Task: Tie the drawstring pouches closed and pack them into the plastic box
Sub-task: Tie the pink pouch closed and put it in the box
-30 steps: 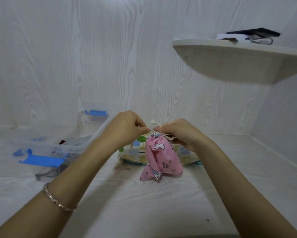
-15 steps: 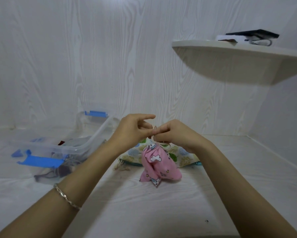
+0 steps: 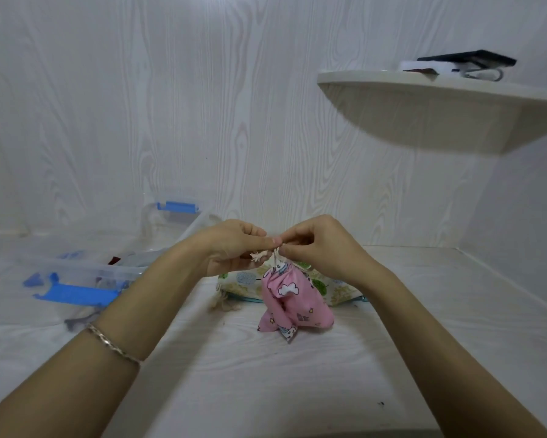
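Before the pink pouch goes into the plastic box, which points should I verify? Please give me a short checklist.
1. Grip on the cream drawstring cord: ok; the left hand and the right hand both pinch it.
2. Knot finished on the pink printed fabric pouch: cannot tell; fingers hide it.
3. Pouch mouth gathered: ok.
4. Clear plastic box with blue latches open: ok.
5. Free room inside the box: cannot tell; contents blurred.

no readable text, pouch prints seemingly only pictures
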Available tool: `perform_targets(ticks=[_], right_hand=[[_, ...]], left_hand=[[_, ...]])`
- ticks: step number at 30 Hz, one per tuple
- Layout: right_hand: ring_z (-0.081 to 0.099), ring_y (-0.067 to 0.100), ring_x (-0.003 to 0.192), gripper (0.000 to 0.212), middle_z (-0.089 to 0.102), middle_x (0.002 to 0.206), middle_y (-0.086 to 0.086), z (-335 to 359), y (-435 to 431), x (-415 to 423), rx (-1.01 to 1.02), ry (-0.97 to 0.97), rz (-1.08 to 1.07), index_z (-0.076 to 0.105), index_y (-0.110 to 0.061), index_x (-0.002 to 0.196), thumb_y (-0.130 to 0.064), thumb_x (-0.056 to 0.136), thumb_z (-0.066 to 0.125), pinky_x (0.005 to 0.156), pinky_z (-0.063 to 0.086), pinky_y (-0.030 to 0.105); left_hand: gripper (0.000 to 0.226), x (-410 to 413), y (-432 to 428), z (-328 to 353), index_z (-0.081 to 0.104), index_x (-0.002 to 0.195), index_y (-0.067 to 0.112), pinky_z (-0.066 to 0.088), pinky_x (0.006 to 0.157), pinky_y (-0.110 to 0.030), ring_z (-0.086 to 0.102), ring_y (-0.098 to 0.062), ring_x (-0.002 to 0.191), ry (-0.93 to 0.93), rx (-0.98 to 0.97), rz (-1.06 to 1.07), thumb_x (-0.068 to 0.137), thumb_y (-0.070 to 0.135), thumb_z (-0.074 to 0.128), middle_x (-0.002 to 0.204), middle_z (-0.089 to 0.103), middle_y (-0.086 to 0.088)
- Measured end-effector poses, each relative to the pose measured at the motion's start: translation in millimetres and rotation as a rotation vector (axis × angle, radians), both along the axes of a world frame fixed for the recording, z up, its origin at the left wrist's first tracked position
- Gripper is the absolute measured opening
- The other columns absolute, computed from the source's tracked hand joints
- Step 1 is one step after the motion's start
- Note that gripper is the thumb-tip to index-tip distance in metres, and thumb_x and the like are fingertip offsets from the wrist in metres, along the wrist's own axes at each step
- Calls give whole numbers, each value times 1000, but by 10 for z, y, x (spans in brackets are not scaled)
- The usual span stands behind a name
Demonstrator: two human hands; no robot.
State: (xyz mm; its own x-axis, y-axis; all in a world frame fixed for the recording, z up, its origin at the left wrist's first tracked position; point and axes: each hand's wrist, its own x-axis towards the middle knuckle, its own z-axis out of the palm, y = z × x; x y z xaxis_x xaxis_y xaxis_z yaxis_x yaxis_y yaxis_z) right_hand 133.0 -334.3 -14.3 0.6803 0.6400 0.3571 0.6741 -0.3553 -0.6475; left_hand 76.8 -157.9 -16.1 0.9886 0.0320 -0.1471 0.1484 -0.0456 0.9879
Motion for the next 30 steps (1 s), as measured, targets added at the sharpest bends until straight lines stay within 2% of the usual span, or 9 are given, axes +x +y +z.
perform_targets(ticks=[8, 11, 14, 17, 18, 20, 23, 28, 30], right_hand=[[53, 8, 61, 15, 66, 68, 3, 19, -52, 19, -33, 111, 38, 77, -16, 81, -31, 83, 75, 60, 43, 26], [47, 15, 67, 15, 57, 67, 3, 13, -77, 45, 31, 313, 44, 76, -12, 81, -26, 85, 72, 63, 38, 27], [49, 18, 71, 16, 58, 74, 9, -24, -75, 102, 162, 668, 107, 74, -6, 75, -10, 88, 65, 69, 41, 29], [54, 19, 82, 8, 59, 84, 13, -62, -73, 143, 346, 985, 231, 72, -1, 81, -7, 79, 70, 85, 43, 31], [55, 20, 82, 9, 59, 83, 13, -67, -76, 147, 381, 985, 236, 71, 1, 83, -7, 78, 70, 85, 44, 32], [52, 16, 68, 8, 58, 70, 8, -69, -73, 123, 386, 866, 182, 68, -3, 75, -6, 83, 68, 68, 46, 25], [50, 10, 56, 4, 59, 67, 2, -80, -43, 32, 338, 472, -1, 68, -10, 82, -10, 83, 72, 51, 42, 17], [59, 29, 63, 7, 70, 75, 16, -149, -38, -33, 355, 170, -85, 75, -14, 81, -7, 81, 73, 63, 52, 37], [70, 25, 74, 5, 75, 79, 9, -135, -67, -64, 354, 168, -74, 78, -14, 85, -13, 83, 73, 69, 57, 33]], left_hand=[[10, -67, -43, 37, 69, 91, 12, 53, 69, -21, 63, -8, 72, -111, 245, -64, 82, 11, 73, 79, 69, -1], [6, -65, -81, 41, 71, 90, 6, 53, 67, -21, 61, -10, 65, -195, 380, 3, 84, 8, 71, 76, 68, -8], [3, -57, -138, 25, 73, 84, 9, 49, 63, -25, 56, -9, 59, -321, 539, 68, 84, 10, 70, 62, 63, 2], [12, -53, -146, 34, 72, 82, 5, 46, 61, -24, 52, -7, 55, -363, 534, 69, 87, 15, 67, 56, 56, 6], [18, -58, -151, 37, 71, 80, 2, 45, 62, -23, 50, -7, 54, -327, 493, 47, 90, 17, 65, 57, 56, 4], [28, -60, -166, 31, 65, 68, 4, 43, 65, -26, 46, -10, 58, -233, 359, 8, 93, 16, 60, 59, 52, 2], [29, -46, -185, -5, 65, 63, 13, 47, 67, -23, 50, -11, 60, -135, 119, 20, 92, 14, 59, 63, 54, -2], [24, -10, -205, -54, 68, 69, 12, 48, 68, -26, 53, -8, 53, -94, 21, 41, 91, 17, 62, 63, 59, -1], [19, -1, -199, -50, 69, 75, 10, 47, 69, -26, 52, -8, 53, -87, 6, 28, 91, 18, 62, 64, 57, -1]])
